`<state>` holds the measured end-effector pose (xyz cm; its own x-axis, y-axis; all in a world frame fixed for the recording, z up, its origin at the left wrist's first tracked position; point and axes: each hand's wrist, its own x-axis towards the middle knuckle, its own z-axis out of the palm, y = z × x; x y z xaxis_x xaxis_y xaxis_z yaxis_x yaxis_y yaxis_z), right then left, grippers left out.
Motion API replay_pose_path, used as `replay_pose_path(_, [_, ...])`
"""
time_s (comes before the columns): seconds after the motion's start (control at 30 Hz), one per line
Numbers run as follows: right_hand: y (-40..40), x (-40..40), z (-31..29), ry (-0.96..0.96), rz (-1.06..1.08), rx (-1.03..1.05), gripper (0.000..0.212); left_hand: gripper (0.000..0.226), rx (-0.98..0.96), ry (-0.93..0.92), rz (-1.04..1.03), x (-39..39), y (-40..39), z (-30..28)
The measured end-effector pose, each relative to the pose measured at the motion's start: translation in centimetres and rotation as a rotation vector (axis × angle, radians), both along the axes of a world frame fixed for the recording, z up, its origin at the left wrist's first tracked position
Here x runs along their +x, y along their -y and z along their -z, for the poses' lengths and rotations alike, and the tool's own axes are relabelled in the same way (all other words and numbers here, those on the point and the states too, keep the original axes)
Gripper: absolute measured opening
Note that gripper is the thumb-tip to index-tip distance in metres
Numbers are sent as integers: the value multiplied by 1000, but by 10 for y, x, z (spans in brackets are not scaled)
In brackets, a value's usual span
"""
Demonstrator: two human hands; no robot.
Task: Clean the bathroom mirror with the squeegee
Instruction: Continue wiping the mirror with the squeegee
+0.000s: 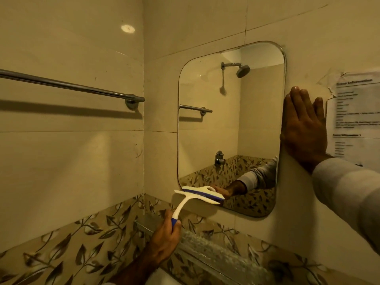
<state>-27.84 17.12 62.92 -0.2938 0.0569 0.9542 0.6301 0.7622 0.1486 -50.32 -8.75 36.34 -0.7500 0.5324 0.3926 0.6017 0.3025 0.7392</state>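
With the left hand (165, 233) gripping the squeegee (197, 197) handle at the mirror's (230, 120) lower-left corner and the flat right hand (304, 128) bracing its edge, I'd keep the blade pressed evenly.

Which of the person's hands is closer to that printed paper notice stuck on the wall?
The right hand. It presses flat on the wall between the mirror and the paper notice, almost touching the sheet. The left hand is far below-left, gripping the squeegee.
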Motion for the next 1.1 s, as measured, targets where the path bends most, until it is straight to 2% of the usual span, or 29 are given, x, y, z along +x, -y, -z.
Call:
replay_pose_path(0.17, [-1, 1, -1, -8, -10, 9, 77, 12, 196, -71, 11, 2, 5, -38])
replay_pose_path(0.3, [-1, 1, -1, -15, -12, 33, 73, 15, 406, -202, -4, 3, -13, -122])
replay_pose_path(0.47, [-6, -2, 1, -35, -3, 41, 78, 17, 568, -252, 22, 10, -47, -236])
replay_pose_path(0.6, [-12, -5, 2, -52, 14, 59, 67, 18, 648, -337, 47, 19, -72, -308])
replay_pose_path(0.7, [-15, -7, 3, -61, 22, 79, 66, 24, 677, -348, 52, 21, -86, -340])
replay_pose_path(0.87, [-15, -7, 3, -61, 39, 92, 66, 27, 599, -343, 14, 10, -106, -337])
replay_pose_path(1.1, [-9, -5, 2, -64, 37, 71, 72, 20, 557, -301, 53, -1, -107, -251])
